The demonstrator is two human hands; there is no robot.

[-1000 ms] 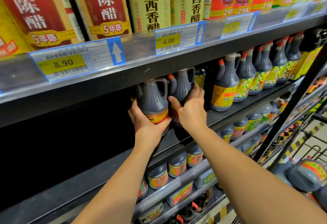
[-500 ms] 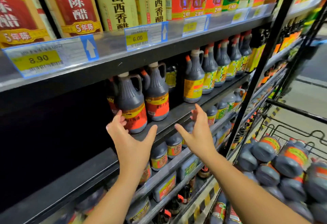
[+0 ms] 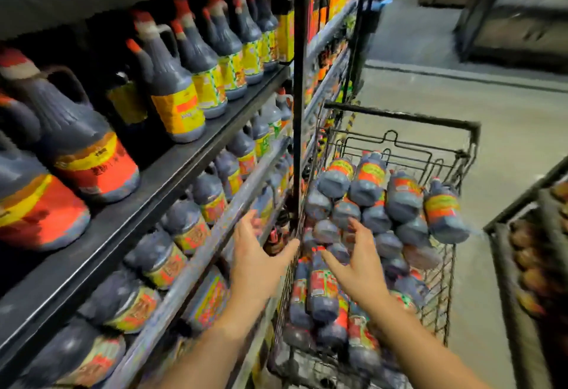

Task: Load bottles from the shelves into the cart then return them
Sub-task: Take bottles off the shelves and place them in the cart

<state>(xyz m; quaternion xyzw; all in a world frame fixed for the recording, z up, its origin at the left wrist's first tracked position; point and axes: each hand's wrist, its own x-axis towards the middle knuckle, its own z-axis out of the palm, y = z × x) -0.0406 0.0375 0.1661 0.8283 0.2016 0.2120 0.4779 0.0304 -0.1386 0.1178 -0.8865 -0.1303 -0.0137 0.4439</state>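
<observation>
Both hands empty, fingers spread open. Left hand (image 3: 256,261) hangs in front of the lower shelf edge (image 3: 196,265), right hand (image 3: 358,265) over the wire cart (image 3: 442,305), near but not touching the piled bottles (image 3: 378,204). More dark jugs (image 3: 83,145) stand upright on the shelves to the left. Frame is motion-blurred.

Shelves (image 3: 190,155) of upright bottles (image 3: 175,96) run along the left of a wire cart (image 3: 399,149), which stands on the floor just beside them. Inside the cart, bottles lie stacked on their sides (image 3: 368,204). The left hand (image 3: 255,262) reaches at the cart's near-left edge, the right hand (image 3: 359,268) over its load.
</observation>
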